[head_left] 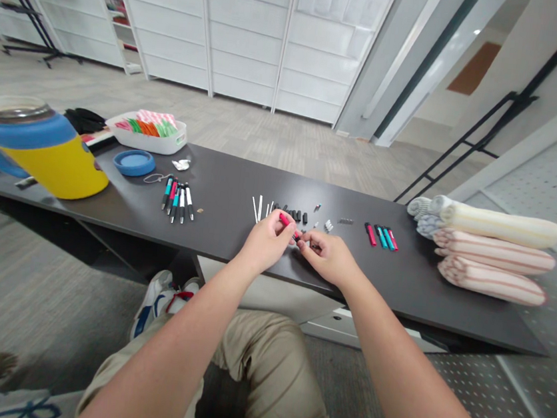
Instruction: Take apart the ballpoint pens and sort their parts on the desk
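Note:
Above the front part of the dark table, my left hand grips a red pen barrel between thumb and fingers. My right hand pinches the black lower end of the same pen, its fingertips close to the left ones. Thin white refills lie just beyond my left hand. Behind the hands is a row of black pen grips, partly hidden. Small silvery pen parts and tiny springs lie farther right. Red and teal barrels form a row to the right.
At left lie several assembled pens, a blue lid and a large yellow-and-blue mug. A white basket holds colourful packets at the back. Rolled towels are stacked at the table's right end.

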Demonstrator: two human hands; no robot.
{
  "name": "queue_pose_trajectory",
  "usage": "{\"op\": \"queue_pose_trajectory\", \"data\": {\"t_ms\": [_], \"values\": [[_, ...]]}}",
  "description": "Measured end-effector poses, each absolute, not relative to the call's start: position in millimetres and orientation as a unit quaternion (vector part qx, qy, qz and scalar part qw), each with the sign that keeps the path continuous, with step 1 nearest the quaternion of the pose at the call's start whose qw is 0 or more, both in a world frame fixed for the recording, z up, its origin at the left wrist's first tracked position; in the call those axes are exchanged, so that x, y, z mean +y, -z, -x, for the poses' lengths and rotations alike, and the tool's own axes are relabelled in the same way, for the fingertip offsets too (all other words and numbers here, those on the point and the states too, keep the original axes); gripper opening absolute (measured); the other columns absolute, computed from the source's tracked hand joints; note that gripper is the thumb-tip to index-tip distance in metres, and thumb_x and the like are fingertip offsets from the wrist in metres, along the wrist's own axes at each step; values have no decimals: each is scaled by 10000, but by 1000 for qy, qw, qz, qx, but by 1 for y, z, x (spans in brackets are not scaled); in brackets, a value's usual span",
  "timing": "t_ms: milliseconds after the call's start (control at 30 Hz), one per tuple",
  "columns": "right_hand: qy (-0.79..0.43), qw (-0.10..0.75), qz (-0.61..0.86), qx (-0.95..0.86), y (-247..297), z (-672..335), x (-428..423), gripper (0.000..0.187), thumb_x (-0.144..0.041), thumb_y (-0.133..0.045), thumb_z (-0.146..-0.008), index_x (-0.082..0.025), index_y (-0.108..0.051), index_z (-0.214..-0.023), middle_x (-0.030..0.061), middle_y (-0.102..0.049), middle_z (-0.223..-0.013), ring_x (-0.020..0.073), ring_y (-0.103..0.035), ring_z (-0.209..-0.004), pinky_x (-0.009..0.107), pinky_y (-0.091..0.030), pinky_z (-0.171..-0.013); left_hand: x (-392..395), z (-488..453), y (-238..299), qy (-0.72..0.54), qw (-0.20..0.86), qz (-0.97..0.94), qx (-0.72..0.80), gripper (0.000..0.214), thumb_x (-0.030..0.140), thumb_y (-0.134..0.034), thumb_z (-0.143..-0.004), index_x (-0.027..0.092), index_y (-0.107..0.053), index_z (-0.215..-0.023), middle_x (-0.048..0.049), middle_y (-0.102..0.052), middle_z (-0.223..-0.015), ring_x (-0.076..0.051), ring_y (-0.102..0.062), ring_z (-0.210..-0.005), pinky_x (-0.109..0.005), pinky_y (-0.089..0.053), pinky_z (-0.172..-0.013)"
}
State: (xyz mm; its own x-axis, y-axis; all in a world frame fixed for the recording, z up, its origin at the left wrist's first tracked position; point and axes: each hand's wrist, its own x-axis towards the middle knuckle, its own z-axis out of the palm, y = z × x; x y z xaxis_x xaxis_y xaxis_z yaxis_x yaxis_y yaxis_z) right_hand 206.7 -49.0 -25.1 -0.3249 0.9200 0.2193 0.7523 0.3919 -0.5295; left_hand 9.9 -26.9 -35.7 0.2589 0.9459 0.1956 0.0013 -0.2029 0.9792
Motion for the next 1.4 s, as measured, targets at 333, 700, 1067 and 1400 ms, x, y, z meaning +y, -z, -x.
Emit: {"op": "queue_pose_trajectory", "data": {"t_ms": [333,700,1067,1400], "values": [[-169,254,520,-798,25,-207,-49,259,-429,-569,-970,-220,-709,-909,-27,-574,-603,136,-467,-536,265,-311,-555,-30,-11,34,-470,471,-631,400,108,336,-595,-993,228,-601,-991,-34,-759,-899,-163,-726,-765,-282,-555,-744],[-190,271,520,-788,26,-209,-46,264,-439,-538,-1003,-225,-677,-936,-3,-651,-712,160,-537,-635,271,-355,-613,-25,-12,33,-492,539,-568,379,157,349,-615,-987,194,-589,-991,-64,-781,-980,-123,-713,-714,-244,-537,-703],[-188,279,509,-792,25,-211,-46,254,-401,-508,-1019,-223,-629,-884,-11,-604,-706,158,-527,-651,276,-361,-644,-24,-13,35,-514,566,-530,367,170,347,-602,-990,191,-624,-1052,-77,-783,-1000,-125,-710,-743,-251,-549,-717],[-185,285,504,-794,24,-212,-47,263,-406,-517,-1018,-220,-648,-886,-6,-619,-708,157,-535,-651,267,-363,-640,-22,-12,35,-505,549,-549,377,221,403,-625,-987,189,-588,-950,-83,-788,-995,-124,-694,-716,-253,-551,-695]]}}
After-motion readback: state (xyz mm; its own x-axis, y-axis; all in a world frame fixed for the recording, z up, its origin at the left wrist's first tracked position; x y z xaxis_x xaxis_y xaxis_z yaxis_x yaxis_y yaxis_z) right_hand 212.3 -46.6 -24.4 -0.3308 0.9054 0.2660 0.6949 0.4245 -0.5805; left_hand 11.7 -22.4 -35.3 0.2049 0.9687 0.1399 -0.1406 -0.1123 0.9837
